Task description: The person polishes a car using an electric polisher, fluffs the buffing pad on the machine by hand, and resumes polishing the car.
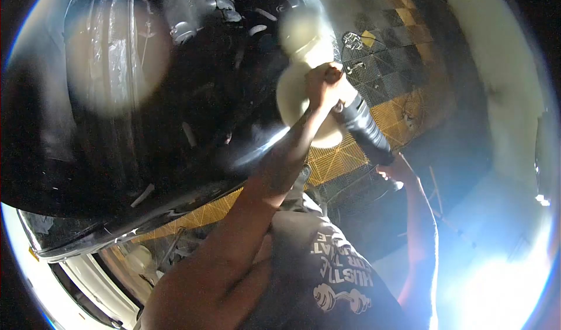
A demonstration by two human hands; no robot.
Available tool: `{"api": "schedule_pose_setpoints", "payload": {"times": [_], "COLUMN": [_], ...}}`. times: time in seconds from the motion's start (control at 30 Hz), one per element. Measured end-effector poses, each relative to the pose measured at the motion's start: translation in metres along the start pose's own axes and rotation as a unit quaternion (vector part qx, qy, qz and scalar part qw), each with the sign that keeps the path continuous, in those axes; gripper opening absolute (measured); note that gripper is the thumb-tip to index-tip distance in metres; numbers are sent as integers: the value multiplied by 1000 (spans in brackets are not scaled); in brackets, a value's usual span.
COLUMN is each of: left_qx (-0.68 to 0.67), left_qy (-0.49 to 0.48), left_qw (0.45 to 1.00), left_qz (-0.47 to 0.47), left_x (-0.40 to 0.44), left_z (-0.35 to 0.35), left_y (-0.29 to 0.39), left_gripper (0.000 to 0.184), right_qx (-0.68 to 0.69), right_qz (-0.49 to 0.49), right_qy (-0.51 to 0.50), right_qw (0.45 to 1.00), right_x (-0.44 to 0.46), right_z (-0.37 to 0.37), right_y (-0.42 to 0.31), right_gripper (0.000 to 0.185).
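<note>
A long polisher (367,130) with a black body and a pale head lies slantwise in front of me. Wrapped round the side handle near its head is my left hand (325,86), beside the edge of the glossy dark car panel (193,119). My right hand (397,170) grips the rear end of the tool, lower and to the right. Glare and pale lens spots cover the area round the tool's head, so I cannot tell whether it touches the panel.
Clear plastic sheeting (108,43) lies over part of the car. Black and yellow floor tiles (403,113) run alongside it, with a patterned item (352,40) on them. A light-coloured vehicle part (87,289) shows at lower left. Strong light glares at lower right.
</note>
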State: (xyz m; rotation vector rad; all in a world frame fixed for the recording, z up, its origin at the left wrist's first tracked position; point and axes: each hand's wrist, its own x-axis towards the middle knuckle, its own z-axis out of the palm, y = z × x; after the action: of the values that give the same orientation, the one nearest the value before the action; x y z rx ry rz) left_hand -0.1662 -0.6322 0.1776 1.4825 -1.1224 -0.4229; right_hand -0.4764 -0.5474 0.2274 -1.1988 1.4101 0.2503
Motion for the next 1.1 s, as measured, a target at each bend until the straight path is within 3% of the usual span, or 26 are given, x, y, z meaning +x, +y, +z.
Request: {"api": "schedule_pose_setpoints", "payload": {"times": [0.07,0.2,0.27,0.37,0.47,0.5,0.53,0.57,0.63,0.7,0.77,0.9,0.93,0.97,1.03,1.1], "left_qx": [10,-22,-42,93,-72,-209,-121,-102,-100,-68,-76,-137,-70,-50,10,52], "left_qy": [-37,-2,32,-95,-112,-49,-65,-86,-84,-77,-91,-102,-111,-107,-166,-168], "left_qw": [999,1000,999,986,984,967,974,987,984,992,991,983,990,993,983,979], "left_qz": [8,-4,7,98,-114,-140,-178,-92,-121,-80,-54,-70,-45,-19,-76,-107], "left_x": [17,-11,-34,-58,-85,-99,-97,-97,-96,-93,-90,-74,-65,-60,-45,-44], "left_z": [5,-25,-52,-130,-191,-202,-219,-230,-238,-232,-219,-154,-132,-109,-86,-67], "left_y": [-5,11,25,45,77,68,83,79,87,87,78,55,42,34,57,53], "left_gripper": [14,16,18,22,28,26,24,23,22,22,22,25,24,20,18,18], "right_qx": [-1,83,-125,-218,-173,-157,-146,-136,-128,-123,-46,-113,-109,-9,48,206], "right_qz": [27,11,40,-2,-77,-96,-113,-127,-129,-129,-187,-84,-59,-9,16,-25], "right_qy": [32,7,0,0,-22,-31,-38,-45,-54,-56,6,93,99,16,68,6], "right_qw": [999,996,991,976,982,982,982,981,982,982,981,986,987,1000,996,978], "right_x": [2,-22,-35,-53,-64,-67,-68,-68,-69,-69,-71,-72,-66,-46,-40,-35], "right_z": [0,17,31,73,126,141,154,164,175,177,176,160,157,157,163,168], "right_y": [-10,-10,-10,-8,-8,-9,-10,-11,-12,-11,-7,-2,8,32,38,47], "right_gripper": [19,24,31,30,30,30,30,31,31,31,28,42,43,52,33,26]}}
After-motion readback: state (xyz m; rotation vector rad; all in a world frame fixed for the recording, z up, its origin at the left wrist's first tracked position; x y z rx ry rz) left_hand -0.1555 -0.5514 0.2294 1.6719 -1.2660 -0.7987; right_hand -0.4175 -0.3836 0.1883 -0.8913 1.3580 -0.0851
